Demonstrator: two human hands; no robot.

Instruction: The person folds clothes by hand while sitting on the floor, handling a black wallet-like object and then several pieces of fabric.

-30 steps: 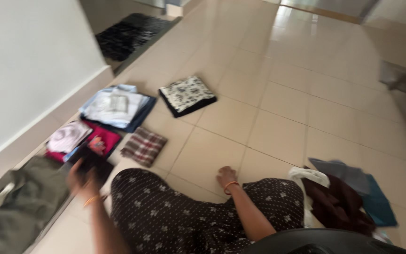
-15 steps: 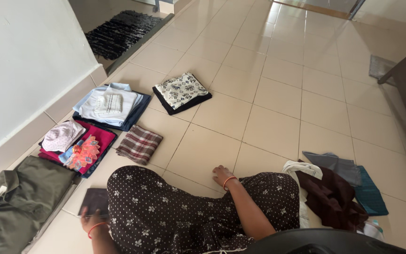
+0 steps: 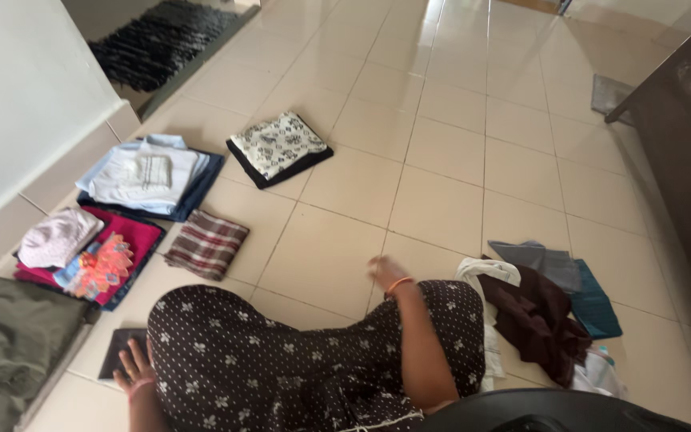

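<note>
I sit on a tiled floor in dark dotted trousers. My left hand (image 3: 133,364) lies flat with fingers spread on a small dark folded cloth (image 3: 117,352) beside my left knee. My right hand (image 3: 383,270) hovers just above the floor in front of my right knee, blurred, holding nothing I can see. To its right lies an unfolded heap of clothes (image 3: 533,316): a maroon piece, a white piece, a grey one and a teal one.
Folded piles line the wall at left: an olive garment (image 3: 9,344), a pink stack with a pale cap and a bright frilly item (image 3: 93,268), a plaid cloth (image 3: 205,244), light blue shirts (image 3: 145,172), a patterned white cloth (image 3: 277,148). A dark mat (image 3: 153,44) lies beyond. Dark furniture (image 3: 681,128) stands at right.
My left hand has set the dark folded cloth down by my knee and now rests on it. My right hand has lifted slightly off the floor. The view has shifted right.
</note>
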